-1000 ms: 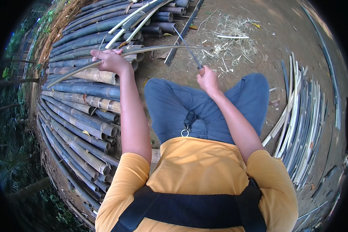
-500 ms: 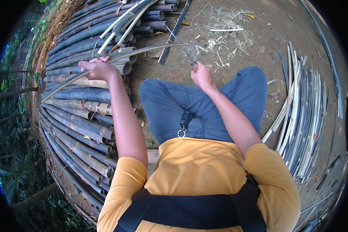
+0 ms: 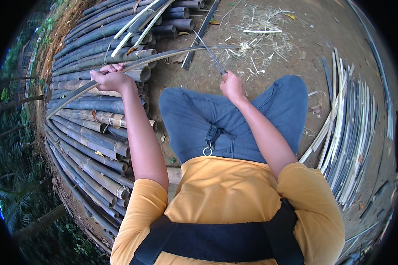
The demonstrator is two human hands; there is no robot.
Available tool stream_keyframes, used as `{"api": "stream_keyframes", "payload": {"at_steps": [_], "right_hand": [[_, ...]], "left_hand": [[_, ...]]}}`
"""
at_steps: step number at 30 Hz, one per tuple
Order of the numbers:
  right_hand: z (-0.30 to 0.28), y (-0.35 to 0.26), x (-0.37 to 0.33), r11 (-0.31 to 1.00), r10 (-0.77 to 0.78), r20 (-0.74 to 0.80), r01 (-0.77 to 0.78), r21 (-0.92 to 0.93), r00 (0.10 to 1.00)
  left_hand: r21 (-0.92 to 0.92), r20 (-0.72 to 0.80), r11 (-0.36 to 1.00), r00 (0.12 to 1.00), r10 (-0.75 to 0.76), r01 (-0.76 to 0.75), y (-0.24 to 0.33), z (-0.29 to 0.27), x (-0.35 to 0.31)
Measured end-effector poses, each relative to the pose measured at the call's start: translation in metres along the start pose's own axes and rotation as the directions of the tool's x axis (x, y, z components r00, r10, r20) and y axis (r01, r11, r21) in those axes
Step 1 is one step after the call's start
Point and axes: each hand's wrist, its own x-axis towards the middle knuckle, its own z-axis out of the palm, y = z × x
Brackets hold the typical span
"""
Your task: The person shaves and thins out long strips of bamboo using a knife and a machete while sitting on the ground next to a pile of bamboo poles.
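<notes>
Two hands are occupied. The left hand has its grip closed about a long, slender strip, with part of the contact hidden by the palm and fingers. The right hand has its grip fully wrapped on the handle of a long-bladed knife, most of that handle being covered by the fingers. The strip lies ahead of the seated person, beyond the bent knees in grey-blue trousers; its long axis runs from lower left to upper right in a shallow bow, with a short tail behind the left hand and the longer part reaching out to the right. Governing relation: the blade leans up and to the left from the right hand and crosses the strip's line at a steep angle, its tip showing past the strip's far side. Whether edge and strip touch cannot be determined from this view. Of the two hands, the right is nearer to this crossing. The strip's far end overlies pale shavings on the ground; its left part passes over stacked bamboo poles. Finished-looking slats lie bunched at right.
</notes>
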Motion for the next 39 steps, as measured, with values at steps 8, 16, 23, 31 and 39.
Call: {"api": "stream_keyframes", "payload": {"at_steps": [8,16,23,31,39], "right_hand": [[-0.003,-0.012,-0.009,0.998,-0.057,0.008,0.057,-0.041,0.998],[-0.001,-0.004,0.003,0.996,-0.056,0.006,0.056,-0.064,0.998],[0.011,0.031,0.023,0.998,0.049,-0.036,-0.047,0.047,0.998],[0.006,0.033,0.027,0.980,0.159,-0.043,-0.152,0.126,0.986],[0.011,0.026,0.017,0.991,0.086,-0.050,-0.080,0.106,0.995]], "left_hand": [[-0.064,0.061,0.998,0.998,-0.020,0.024,-0.003,-0.017,0.006],[0.013,0.098,1.000,0.995,-0.009,0.008,0.004,-0.003,-0.003],[0.044,0.110,0.998,0.993,0.031,-0.036,0.002,-0.004,0.000],[-0.008,0.154,1.000,0.988,-0.002,0.004,-0.002,-0.010,0.002],[0.020,0.130,0.999,0.991,-0.033,0.031,-0.007,-0.024,0.010]]}}
